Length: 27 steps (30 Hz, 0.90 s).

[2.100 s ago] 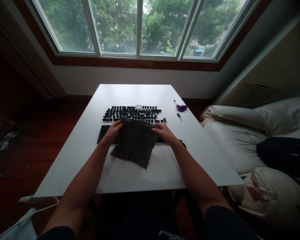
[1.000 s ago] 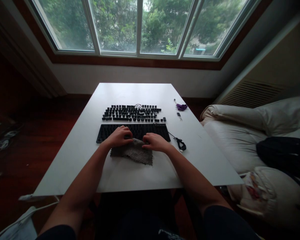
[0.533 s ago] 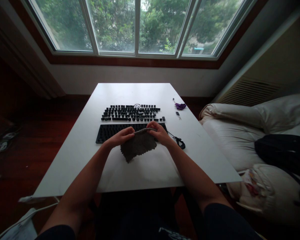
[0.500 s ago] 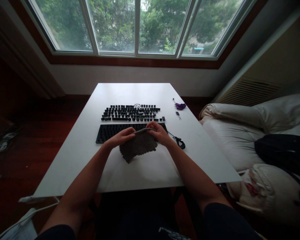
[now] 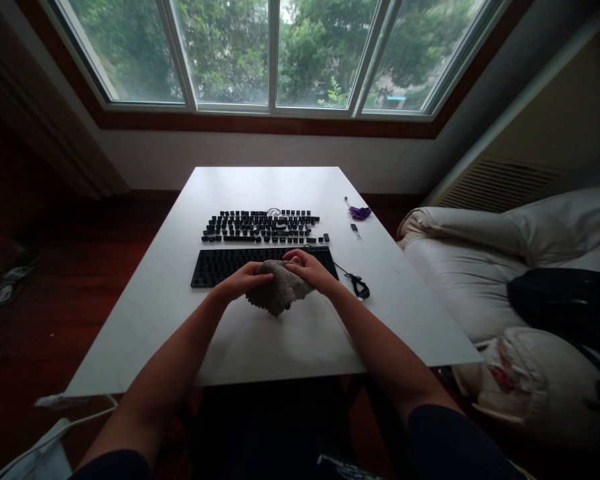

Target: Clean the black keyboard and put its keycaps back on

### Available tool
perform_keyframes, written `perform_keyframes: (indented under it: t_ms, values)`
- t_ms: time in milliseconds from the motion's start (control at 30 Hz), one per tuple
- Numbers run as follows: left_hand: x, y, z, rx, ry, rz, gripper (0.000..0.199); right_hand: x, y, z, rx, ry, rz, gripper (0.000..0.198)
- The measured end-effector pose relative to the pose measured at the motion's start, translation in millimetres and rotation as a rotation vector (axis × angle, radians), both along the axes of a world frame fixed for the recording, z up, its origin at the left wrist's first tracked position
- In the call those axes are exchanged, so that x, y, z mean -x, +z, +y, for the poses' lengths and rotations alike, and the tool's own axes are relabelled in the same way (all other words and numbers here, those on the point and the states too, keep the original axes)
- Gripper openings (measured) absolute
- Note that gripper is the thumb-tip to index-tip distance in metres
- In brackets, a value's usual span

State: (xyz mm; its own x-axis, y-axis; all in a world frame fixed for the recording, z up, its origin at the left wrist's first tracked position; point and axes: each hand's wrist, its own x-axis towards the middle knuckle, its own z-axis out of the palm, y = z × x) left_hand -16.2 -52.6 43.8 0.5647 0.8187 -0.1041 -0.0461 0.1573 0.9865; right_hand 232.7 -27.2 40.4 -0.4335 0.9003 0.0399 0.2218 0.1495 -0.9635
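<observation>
A grey cloth point(image 5: 279, 292) is bunched between both my hands, just above the white table point(image 5: 260, 333). My left hand point(image 5: 243, 281) grips its left side and my right hand point(image 5: 307, 268) grips its top right. Right behind my hands lies a black keyboard base point(image 5: 215, 264) with its keycaps off. Rows of loose black keycaps point(image 5: 263, 226) lie on the table beyond the keyboard.
The keyboard's black cable point(image 5: 357, 285) coils at its right end. A purple item point(image 5: 360, 213) and a small dark tool point(image 5: 355, 229) lie at the table's right. A white sofa point(image 5: 480, 267) with a dark garment point(image 5: 565, 300) stands to the right. Windows point(image 5: 275, 53) face me.
The cloth hung spread out in both hands, was then laid down and folded, lifted again, and is now gathered into a smaller bunch between my hands.
</observation>
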Motion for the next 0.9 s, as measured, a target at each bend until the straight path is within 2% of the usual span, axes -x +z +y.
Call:
perform_keyframes:
  t_ms: [67,167,267,333,467,600,667,767,833,900]
  values:
    - [1,0.8,2,-0.065,0.061,0.010,0.041,4,-4,-1,-0.056,-0.034,-0.102,0.037]
    - [2,3.5,7,-0.232,0.153,0.033,0.041,7,-2,-5,-0.247,-0.155,-0.196,0.032]
    - [4,6.4,11,-0.415,0.262,0.079,0.042,7,9,-10,-0.443,-0.230,-0.102,0.029]
    - [4,8.1,12,-0.517,0.309,0.113,0.042,6,16,-13,-0.489,-0.175,-0.001,0.028]
    - [0,11.9,10,-0.616,0.312,0.179,0.044,10,17,-19,-0.457,-0.022,0.019,0.039]
    - [-3,14.3,8,-0.669,0.329,0.215,0.045,20,8,-24,-0.422,-0.032,-0.084,0.061]
    - [-4,13.8,8,-0.681,0.330,0.247,0.044,22,5,-24,-0.421,-0.035,-0.140,0.055]
    - [-3,11.5,9,-0.662,0.359,0.298,0.041,22,2,-21,-0.414,-0.043,-0.157,0.030]
    - [-2,9.6,10,-0.626,0.378,0.302,0.038,20,0,-18,-0.340,-0.073,-0.102,0.025]
    - [-2,7.1,10,-0.544,0.375,0.243,0.037,18,-2,-16,-0.226,-0.111,-0.013,0.028]
